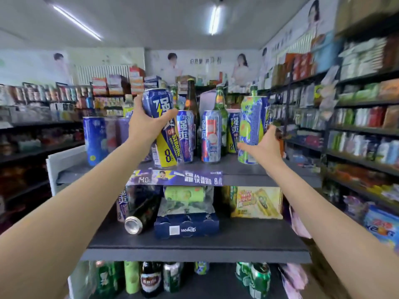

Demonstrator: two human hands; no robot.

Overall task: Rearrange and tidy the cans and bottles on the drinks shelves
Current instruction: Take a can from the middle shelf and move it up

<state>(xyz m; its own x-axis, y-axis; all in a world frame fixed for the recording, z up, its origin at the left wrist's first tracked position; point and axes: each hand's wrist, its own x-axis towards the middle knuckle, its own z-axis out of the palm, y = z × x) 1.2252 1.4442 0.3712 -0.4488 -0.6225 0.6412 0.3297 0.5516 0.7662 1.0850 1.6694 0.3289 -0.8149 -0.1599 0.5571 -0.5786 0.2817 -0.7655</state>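
— Cans and bottles on the drinks shelves: where do they stand?

— The top shelf (pixel 248 171) carries a row of tall cans, with green and brown bottles behind them. The left hand (pixel 143 126) has its fingers and thumb wrapped round a blue and yellow can (pixel 163 130), tilted, its base at the shelf's front edge (touching or just above, I cannot tell).

— And the other hand?

— The right hand (pixel 264 147) grips a green and blue can (pixel 252 128) from its right side, thumb across the front low down; that can is upright on the top shelf, near a blue can with a red label (pixel 211 137).

— Below?

— On the middle shelf (pixel 194 244) a dark can (pixel 141 212) lies tipped over, its silver end toward the camera, beside a navy carton (pixel 186 226). Green cans and a dark bottle fill the bottom shelf.
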